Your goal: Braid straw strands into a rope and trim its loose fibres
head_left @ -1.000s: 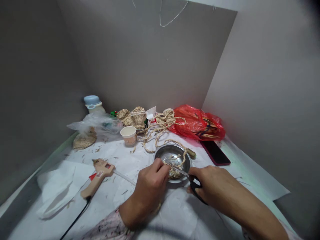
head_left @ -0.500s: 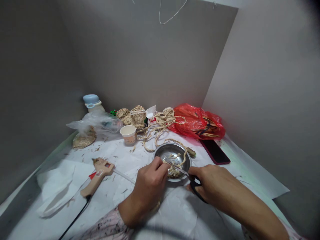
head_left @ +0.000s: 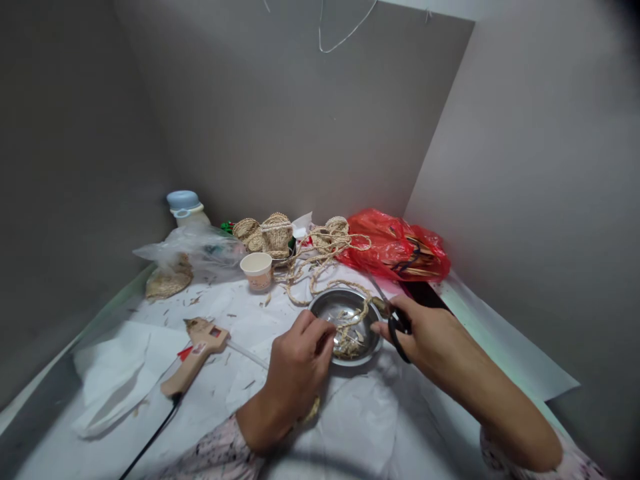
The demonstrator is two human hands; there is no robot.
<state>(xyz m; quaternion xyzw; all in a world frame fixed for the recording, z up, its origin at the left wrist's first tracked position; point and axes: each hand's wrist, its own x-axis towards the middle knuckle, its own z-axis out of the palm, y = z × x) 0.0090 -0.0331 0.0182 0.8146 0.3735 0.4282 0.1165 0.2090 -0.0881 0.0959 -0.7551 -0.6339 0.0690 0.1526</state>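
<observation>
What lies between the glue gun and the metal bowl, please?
In the head view, the left hand lies between the glue gun and the metal bowl, over paper-covered table.

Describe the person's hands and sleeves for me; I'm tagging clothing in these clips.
Both hands are bare: no gloves, and no rings or watch that I can make out. The left hand and right hand come out of pale pinkish sleeves with small dark speckles.

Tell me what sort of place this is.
Probably a small craft workspace walled by grey panels: a beige hot glue gun on white paper, woven straw baskets with loose braided straw rope, and black-handled scissors in the right hand.
</observation>
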